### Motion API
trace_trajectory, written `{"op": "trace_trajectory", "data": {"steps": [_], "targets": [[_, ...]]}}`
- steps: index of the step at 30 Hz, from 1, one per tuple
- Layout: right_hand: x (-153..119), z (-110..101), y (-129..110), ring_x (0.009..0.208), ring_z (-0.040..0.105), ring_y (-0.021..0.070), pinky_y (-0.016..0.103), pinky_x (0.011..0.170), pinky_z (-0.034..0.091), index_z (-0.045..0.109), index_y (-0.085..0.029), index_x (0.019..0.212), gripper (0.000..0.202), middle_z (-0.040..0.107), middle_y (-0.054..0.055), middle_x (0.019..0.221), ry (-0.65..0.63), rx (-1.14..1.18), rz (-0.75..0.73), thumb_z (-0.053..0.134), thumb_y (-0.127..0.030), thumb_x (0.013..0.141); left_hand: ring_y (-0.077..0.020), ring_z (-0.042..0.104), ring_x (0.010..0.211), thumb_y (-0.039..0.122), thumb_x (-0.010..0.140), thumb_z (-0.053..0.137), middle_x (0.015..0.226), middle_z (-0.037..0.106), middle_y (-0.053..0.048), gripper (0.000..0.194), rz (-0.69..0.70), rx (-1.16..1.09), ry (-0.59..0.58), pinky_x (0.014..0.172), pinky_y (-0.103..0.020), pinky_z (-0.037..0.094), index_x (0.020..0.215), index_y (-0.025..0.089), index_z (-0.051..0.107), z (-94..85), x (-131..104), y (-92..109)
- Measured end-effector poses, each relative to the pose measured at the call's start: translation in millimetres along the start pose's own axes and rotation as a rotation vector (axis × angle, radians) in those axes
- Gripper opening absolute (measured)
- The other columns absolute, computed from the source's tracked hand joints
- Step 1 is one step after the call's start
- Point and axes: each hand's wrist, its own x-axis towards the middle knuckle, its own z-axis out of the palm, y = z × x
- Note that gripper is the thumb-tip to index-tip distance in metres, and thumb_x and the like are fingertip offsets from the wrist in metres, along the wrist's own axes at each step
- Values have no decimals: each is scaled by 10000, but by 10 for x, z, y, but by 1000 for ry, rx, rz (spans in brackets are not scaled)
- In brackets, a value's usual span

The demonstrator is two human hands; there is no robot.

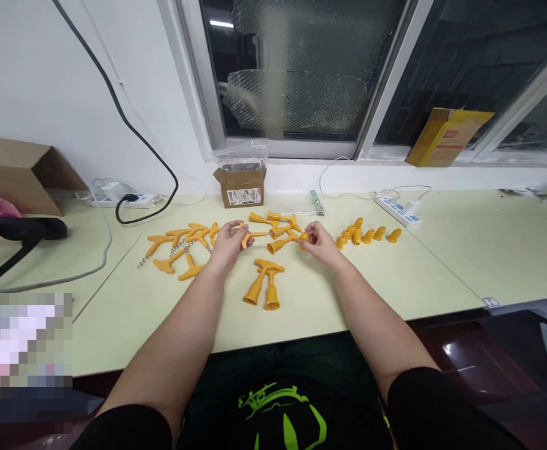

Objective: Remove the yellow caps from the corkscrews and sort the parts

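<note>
My left hand [229,245] grips the handle of a yellow T-handled corkscrew [256,234], its metal spiral pointing right. Facing it, my right hand [322,244] pinches a yellow bell-shaped sleeve [304,239]; spiral and sleeve are apart. Between and behind the hands lie several corkscrews with sleeves fitted [280,245]. Closer to me, two more fitted corkscrews [272,294] rest side by side, handles touching. Left of my left hand is a group of bare corkscrews [164,265] with spirals showing. Beyond my right hand several loose sleeves [367,235] stand or lie on the table.
A small cardboard box [243,186] stands against the wall, beside a clear plastic bag [292,201]. Power strips [397,211] with cables sit at the back on both sides. A black cable [127,125] hangs at the left. A yellow-taped carton [449,137] leans on the window.
</note>
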Motion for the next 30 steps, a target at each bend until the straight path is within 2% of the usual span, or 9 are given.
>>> {"op": "trace_trajectory", "data": {"steps": [4,9,12,15,18,21,24,26,30], "targets": [[-48,-149,-42,627,470,138,275,622,384,607,-219,1002,298,540,-45,708,55,-112,43,683,-359,751,-133,689,728,328,738,826,828,632,1,408,93,76,-58,765,-313,586,1021,159,584,-92,-139,72],[-358,-481,-24,609,512,161,298,603,399,640,-200,929,257,564,-13,667,111,-264,82,688,-408,787,-202,658,899,349,847,694,986,681,-68,168,490,746,-32,790,-331,560,912,194,704,-593,-583,247],[-601,-655,118,619,540,165,322,637,440,652,-192,919,259,614,26,761,69,-370,94,684,-420,800,-223,650,989,310,924,570,1044,667,-65,177,679,1093,-113,911,-363,535,959,224,720,-921,-889,231],[-756,-752,278,666,549,162,349,723,485,644,-184,891,227,601,63,910,150,-484,96,663,-391,799,-244,661,1040,284,939,505,1090,670,-70,222,673,1275,-169,940,-365,533,995,237,715,-1112,-1093,103],[-800,-778,335,729,567,179,386,777,503,619,-181,1024,288,558,109,1078,309,-565,165,647,-364,804,-271,666,1066,305,938,476,1133,677,-92,268,623,1401,-192,951,-385,544,1007,234,724,-1179,-1154,-20],[-792,-745,257,800,584,220,408,739,497,551,-198,1165,400,511,150,1208,418,-647,198,645,-353,809,-318,635,1177,410,951,477,1246,671,-133,361,574,1526,-157,1053,-444,508,1107,202,727,-1216,-1121,-57],[-803,-651,102,863,592,250,406,731,489,546,-215,1135,321,517,147,1212,461,-663,109,606,-350,850,-361,544,1331,531,942,486,1408,608,-172,549,503,1625,-178,1152,-503,425,1286,144,670,-1278,-1055,-41],[-845,-546,-11,896,596,257,407,781,490,565,-218,1062,213,554,126,1132,388,-624,-6,572,-320,876,-376,479,1403,538,944,468,1483,551,-186,621,464,1657,-194,1193,-543,361,1371,113,615,-1308,-1015,-27],[-1019,-239,-230,826,590,220,360,781,487,592,-224,989,104,603,71,935,-37,-410,-195,556,-241,894,-390,376,1479,480,948,467,1537,503,-155,582,458,1594,-217,1222,-643,234,1418,155,579,-1177,-1022,62]]}}
